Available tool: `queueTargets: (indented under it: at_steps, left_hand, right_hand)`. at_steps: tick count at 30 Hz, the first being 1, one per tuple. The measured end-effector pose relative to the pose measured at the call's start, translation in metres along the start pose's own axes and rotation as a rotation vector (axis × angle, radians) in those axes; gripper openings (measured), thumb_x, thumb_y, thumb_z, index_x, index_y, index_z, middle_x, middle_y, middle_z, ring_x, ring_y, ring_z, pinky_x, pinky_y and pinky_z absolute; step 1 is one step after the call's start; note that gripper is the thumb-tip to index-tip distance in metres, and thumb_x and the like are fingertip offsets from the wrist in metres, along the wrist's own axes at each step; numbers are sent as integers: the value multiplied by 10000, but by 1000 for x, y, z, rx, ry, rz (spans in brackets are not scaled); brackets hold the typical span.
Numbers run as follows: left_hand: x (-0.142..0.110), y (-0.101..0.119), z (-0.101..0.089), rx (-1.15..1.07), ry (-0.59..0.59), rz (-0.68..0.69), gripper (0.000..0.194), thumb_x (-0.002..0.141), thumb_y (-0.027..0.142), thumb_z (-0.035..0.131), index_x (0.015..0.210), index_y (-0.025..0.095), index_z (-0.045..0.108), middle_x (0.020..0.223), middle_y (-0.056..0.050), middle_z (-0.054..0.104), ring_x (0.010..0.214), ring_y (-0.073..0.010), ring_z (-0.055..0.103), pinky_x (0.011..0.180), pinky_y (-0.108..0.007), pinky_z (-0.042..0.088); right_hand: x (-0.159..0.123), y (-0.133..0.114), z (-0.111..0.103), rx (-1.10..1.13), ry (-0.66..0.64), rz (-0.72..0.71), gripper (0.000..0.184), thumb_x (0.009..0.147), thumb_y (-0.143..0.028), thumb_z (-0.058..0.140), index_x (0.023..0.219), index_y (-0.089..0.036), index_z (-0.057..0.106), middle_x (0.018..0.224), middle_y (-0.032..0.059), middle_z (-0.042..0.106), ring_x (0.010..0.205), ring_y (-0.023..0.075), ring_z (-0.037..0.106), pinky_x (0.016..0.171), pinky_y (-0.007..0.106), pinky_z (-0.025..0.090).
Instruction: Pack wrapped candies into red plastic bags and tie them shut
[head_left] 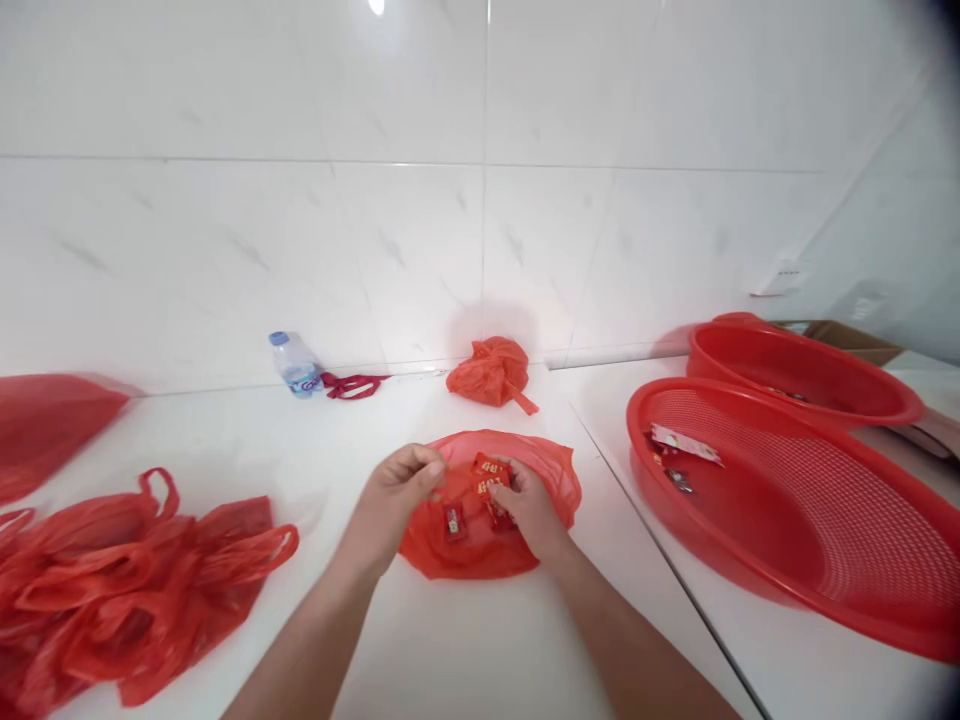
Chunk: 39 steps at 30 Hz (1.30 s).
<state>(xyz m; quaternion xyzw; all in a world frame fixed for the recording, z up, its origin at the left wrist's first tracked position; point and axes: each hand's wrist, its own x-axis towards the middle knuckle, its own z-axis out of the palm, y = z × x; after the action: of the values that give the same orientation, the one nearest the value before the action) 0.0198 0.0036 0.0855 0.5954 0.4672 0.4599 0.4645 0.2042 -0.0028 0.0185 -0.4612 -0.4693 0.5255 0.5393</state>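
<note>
A red plastic bag (465, 560) lies spread open on the white table in front of me. My left hand (401, 495) is at its left edge, thumb and fingers closed in a pinch; what is between the fingertips is hidden. Over the right part of the bag, my right hand (534, 508) has its thumb pressed on small red wrapped packets (491, 482) with gold lettering. Another small red packet (453, 521) with a dark label rests in the bag, left of my right hand.
A tied red bag (491, 370) sits by the tiled wall, with a water bottle (296, 365) and dark red ribbon (352, 386) to its left. Crumpled red bags (135, 590) lie at left. At right stand two red plastic baskets (750, 560), the nearer holding a few wrapped pieces.
</note>
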Motion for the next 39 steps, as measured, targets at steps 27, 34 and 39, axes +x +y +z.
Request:
queueTargets:
  at_steps: [27,34,39]
  left_hand:
    - [11,-54,43,-221,-11,-149,176,785,355,596,866,199,595,783,1,624,736,-154,595,728,-288,491]
    - [11,-55,40,-111,45,-164,237,808,429,546,746,200,543,648,16,591,626,-150,552,584,-257,431]
    - [7,-53,42,-78,27,-176,259,827,450,507,735,209,533,611,24,565,518,-123,478,478,-235,365]
  right_hand:
    - [0,-1,-12,-224,34,46,259,790,-311,561,1032,-222,591,773,3,606,631,132,535,522,238,420]
    - [1,-4,-13,-158,42,47,193,794,-326,559,955,-222,583,654,-34,535,559,109,473,503,222,411]
    - [1,-2,-15,-138,75,88,194,799,-355,549,947,-230,555,626,-30,546,587,138,528,505,233,420]
